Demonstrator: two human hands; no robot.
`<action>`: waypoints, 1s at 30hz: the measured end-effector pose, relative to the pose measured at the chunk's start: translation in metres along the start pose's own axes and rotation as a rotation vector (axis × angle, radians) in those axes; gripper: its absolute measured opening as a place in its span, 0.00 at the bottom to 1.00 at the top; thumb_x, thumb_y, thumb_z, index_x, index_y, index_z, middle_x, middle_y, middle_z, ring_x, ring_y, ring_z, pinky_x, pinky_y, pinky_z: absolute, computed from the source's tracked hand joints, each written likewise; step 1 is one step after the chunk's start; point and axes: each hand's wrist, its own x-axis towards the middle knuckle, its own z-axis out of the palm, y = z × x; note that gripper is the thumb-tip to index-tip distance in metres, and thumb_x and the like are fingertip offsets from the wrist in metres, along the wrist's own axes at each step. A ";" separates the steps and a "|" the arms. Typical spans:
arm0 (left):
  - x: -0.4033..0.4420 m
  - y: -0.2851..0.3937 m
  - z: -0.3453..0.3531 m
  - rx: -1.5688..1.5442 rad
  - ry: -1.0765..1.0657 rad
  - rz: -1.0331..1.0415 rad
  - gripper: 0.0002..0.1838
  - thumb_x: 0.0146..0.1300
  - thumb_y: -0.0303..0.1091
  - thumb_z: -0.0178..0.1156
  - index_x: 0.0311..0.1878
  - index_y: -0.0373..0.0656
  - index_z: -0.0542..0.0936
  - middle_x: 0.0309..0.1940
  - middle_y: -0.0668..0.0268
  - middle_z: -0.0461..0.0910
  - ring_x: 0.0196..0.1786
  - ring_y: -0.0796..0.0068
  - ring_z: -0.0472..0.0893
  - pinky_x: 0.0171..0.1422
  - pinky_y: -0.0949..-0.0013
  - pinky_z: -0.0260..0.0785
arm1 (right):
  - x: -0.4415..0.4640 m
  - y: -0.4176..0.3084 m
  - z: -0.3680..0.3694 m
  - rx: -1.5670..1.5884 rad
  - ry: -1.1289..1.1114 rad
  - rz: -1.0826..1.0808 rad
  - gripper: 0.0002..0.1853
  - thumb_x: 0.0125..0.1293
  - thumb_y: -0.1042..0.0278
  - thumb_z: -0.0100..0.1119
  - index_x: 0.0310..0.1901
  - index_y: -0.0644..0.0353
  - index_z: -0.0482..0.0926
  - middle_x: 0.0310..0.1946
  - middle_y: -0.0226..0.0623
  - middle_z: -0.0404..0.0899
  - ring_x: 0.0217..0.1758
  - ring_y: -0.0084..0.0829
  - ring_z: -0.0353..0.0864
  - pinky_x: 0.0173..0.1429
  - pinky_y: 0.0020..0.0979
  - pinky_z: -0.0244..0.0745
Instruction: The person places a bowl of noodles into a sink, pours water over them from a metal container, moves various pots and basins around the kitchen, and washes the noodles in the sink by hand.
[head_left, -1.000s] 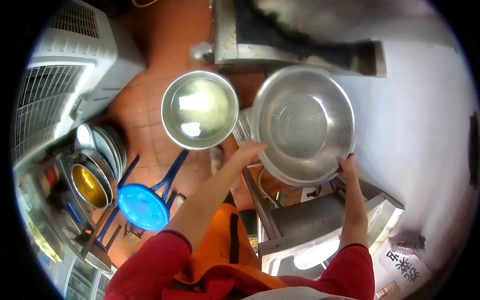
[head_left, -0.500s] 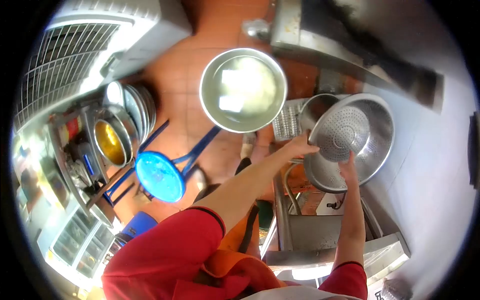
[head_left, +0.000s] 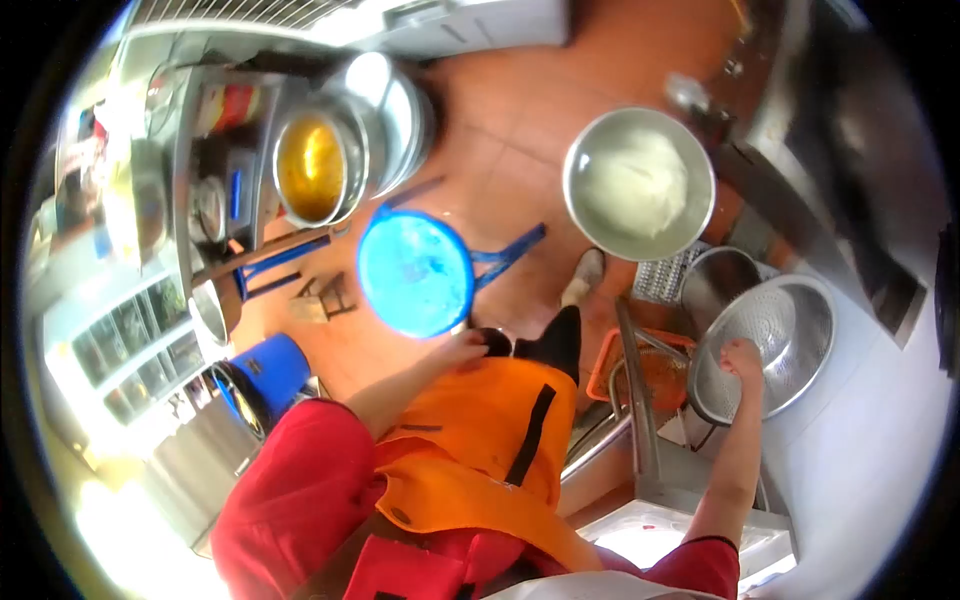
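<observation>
My right hand (head_left: 742, 358), fingers curled closed, is at the perforated steel colander (head_left: 785, 325) on the right; the exact grip point is unclear. The colander leans near the white wall. Close to my apron, my left hand (head_left: 462, 350) is beside the near edge of the blue round stool (head_left: 415, 270). Its fingers are blurred and I cannot make out anything in them. A steel pot (head_left: 715, 285) stands just beyond the colander. Farther out, a large metal bowl (head_left: 568, 190) contains a pale mass.
A perforated metal rack (head_left: 660, 275) and an orange plastic basket (head_left: 603, 375) are beside the pot. Left, a pot with yellow contents (head_left: 310, 172) stands by stacked metal bowls (head_left: 405, 130). A blue bin (head_left: 275, 365) and a small wooden stool (head_left: 318, 300) are nearer.
My left hand has left the colander's rim and come back to the left, near the blue stool. My right hand stays at the colander. The view has turned left.
</observation>
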 end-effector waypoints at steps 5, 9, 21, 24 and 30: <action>-0.037 -0.155 -0.110 -0.600 0.221 -0.058 0.34 0.60 0.49 0.64 0.59 0.34 0.66 0.44 0.54 0.77 0.40 0.64 0.82 0.44 0.64 0.78 | -0.039 -0.150 0.075 -0.167 -0.179 -0.271 0.13 0.63 0.63 0.54 0.34 0.66 0.78 0.21 0.38 0.80 0.23 0.24 0.79 0.30 0.26 0.73; -0.030 -0.169 -0.146 -1.007 0.471 0.042 0.40 0.57 0.56 0.64 0.64 0.38 0.63 0.57 0.51 0.68 0.50 0.56 0.78 0.51 0.60 0.76 | -0.065 -0.237 0.236 -0.039 -0.241 -0.607 0.26 0.61 0.56 0.63 0.56 0.64 0.73 0.53 0.47 0.77 0.56 0.36 0.77 0.60 0.35 0.71; -0.014 -0.096 -0.166 -0.982 0.173 0.205 0.36 0.62 0.47 0.62 0.67 0.45 0.56 0.60 0.54 0.66 0.56 0.53 0.73 0.59 0.48 0.71 | -0.057 -0.355 0.435 0.184 0.164 -0.865 0.32 0.53 0.65 0.69 0.58 0.64 0.69 0.57 0.47 0.69 0.61 0.41 0.67 0.66 0.36 0.63; 0.004 -0.036 -0.146 -1.067 0.071 0.268 0.35 0.64 0.45 0.60 0.68 0.42 0.56 0.60 0.51 0.66 0.58 0.50 0.72 0.61 0.49 0.70 | -0.007 -0.398 0.395 0.428 0.033 -0.854 0.26 0.55 0.73 0.65 0.57 0.64 0.70 0.51 0.40 0.76 0.55 0.35 0.74 0.60 0.32 0.69; 0.063 0.097 -0.128 -1.257 -0.095 0.359 0.29 0.68 0.47 0.53 0.64 0.37 0.62 0.55 0.49 0.73 0.54 0.52 0.77 0.55 0.52 0.75 | 0.060 -0.495 0.279 0.322 0.144 -0.987 0.26 0.57 0.70 0.62 0.58 0.63 0.71 0.55 0.45 0.75 0.58 0.38 0.73 0.62 0.34 0.68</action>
